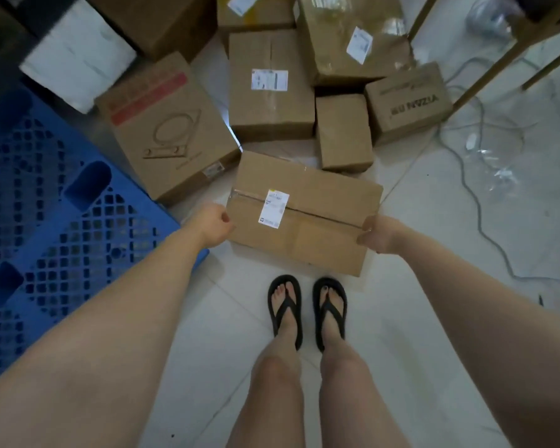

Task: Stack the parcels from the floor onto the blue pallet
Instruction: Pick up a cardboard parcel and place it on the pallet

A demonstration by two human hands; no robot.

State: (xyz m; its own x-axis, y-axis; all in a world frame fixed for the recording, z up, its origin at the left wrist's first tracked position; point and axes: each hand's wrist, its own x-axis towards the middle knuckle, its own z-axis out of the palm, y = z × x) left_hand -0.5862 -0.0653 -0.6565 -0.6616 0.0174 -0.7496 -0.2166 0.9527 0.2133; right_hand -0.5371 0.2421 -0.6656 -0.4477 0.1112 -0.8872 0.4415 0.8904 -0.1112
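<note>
Nearest the head camera are two bare forearms reaching forward and down, and between them two legs with feet in black flip-flops (307,310) on the pale tiled floor (434,318).

The left hand (214,225) presses against the left end of a flat cardboard parcel (304,218), its fingers curled at the box's edge. The right hand (376,233) clasps the right end, fingers wrapped over the top corner. So both hands grasp this parcel, one at each end. It lies just beyond the toes, with a white shipping label (273,208) across its taped seam; whether its underside touches the floor cannot be told.

To the left lies the blue pallet (46,202), a plastic lattice whose near corner sits just beside the left wrist. At its far edge stands a box printed with a turntable outline (167,127) and a red band. Farther left is a white parcel (76,56).

Beyond the held parcel more brown boxes crowd the floor: a labelled carton (270,88), a small plain box (343,132), a box with printed lettering (408,100), and a large taped carton (353,37) behind them.

On the right, grey cables (476,195) trail over the tiles near wooden furniture legs (511,63).
</note>
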